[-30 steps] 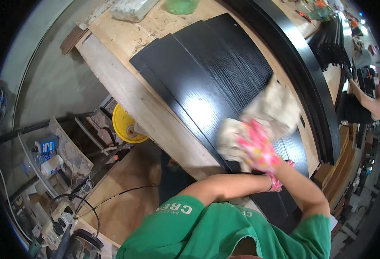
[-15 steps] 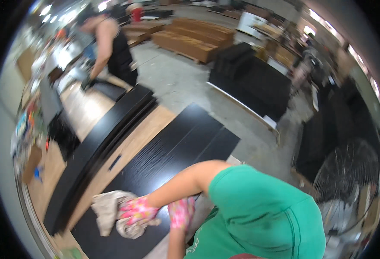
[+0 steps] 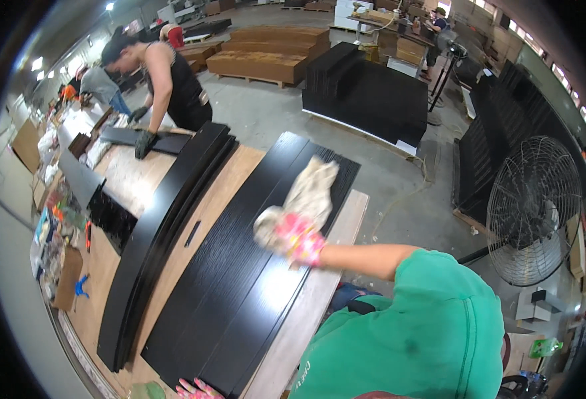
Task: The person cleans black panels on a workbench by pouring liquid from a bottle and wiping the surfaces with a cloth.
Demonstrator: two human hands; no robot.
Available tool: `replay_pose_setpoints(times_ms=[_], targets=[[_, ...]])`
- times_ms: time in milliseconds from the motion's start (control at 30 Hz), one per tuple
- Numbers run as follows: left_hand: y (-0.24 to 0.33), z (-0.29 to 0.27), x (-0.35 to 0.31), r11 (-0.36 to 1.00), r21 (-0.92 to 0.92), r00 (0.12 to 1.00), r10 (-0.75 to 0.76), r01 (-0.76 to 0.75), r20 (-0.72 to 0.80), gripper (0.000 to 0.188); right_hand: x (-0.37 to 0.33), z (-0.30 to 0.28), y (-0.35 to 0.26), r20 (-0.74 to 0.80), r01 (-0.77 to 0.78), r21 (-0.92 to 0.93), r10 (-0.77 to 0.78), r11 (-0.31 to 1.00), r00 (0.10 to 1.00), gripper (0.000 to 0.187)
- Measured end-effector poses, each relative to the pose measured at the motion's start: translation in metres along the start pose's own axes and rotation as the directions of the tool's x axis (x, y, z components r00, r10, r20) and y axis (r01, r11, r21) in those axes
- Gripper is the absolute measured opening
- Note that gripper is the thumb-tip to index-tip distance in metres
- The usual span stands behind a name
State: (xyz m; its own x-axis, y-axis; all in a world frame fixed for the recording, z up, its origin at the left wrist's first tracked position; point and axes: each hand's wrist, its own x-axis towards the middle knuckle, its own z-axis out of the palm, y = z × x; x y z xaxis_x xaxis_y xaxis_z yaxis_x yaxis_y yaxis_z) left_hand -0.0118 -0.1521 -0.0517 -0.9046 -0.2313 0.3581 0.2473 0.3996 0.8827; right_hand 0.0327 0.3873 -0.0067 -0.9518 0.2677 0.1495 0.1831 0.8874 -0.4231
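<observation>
My right hand (image 3: 301, 241), in a pink-and-white patterned glove, presses a crumpled beige rag (image 3: 311, 189) onto a long black panel (image 3: 229, 266). The hand and rag are slightly blurred. The panel has a grain texture and lengthwise grooves, and light glares off it just below that hand. At the bottom of the picture, my left hand (image 3: 199, 390), gloved alike, lies with fingers spread at the panel's near end; the lower edge cuts off the rest of it. The panel rests on a wooden worktable (image 3: 243, 159).
Stacked black curved boards (image 3: 166, 233) lie left of the panel beside a small dark strip (image 3: 192, 233). A co-worker in dark gloves (image 3: 145, 143) handles a dark board at the far left. A caged fan (image 3: 536, 209) stands at right; black panel stacks (image 3: 373, 100) stand beyond.
My right hand has swept the rag up and right along the panel. My left hand has moved from beside the right wrist down to the panel's near end. The view has shifted slightly.
</observation>
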Motion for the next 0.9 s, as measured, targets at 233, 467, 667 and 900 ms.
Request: replay_pose_setpoints(times_ms=[233,467,667,900], targets=[[0.031,0.009,0.009,0.353,0.896,0.958,-0.001,-0.269,0.288,0.044,-0.048,0.136,-0.269,0.209,0.586,0.43,-0.707,0.687,0.675,0.066],[0.093,0.018,0.017,0.522,0.815,0.959,0.023,-0.253,0.283,0.046,-0.002,0.106,-0.164,0.516,-0.115,0.8,-0.577,0.589,0.633,0.078],[0.093,0.02,0.022,0.547,0.777,0.945,0.09,-0.312,0.316,0.042,0.049,0.025,-0.024,0.11,0.197,-0.28,-0.172,0.94,0.979,0.069],[0.092,0.02,0.027,0.536,0.784,0.94,0.058,-0.313,0.336,0.043,0.093,0.114,-0.112,0.079,0.454,0.133,-0.466,0.881,0.881,0.079]])
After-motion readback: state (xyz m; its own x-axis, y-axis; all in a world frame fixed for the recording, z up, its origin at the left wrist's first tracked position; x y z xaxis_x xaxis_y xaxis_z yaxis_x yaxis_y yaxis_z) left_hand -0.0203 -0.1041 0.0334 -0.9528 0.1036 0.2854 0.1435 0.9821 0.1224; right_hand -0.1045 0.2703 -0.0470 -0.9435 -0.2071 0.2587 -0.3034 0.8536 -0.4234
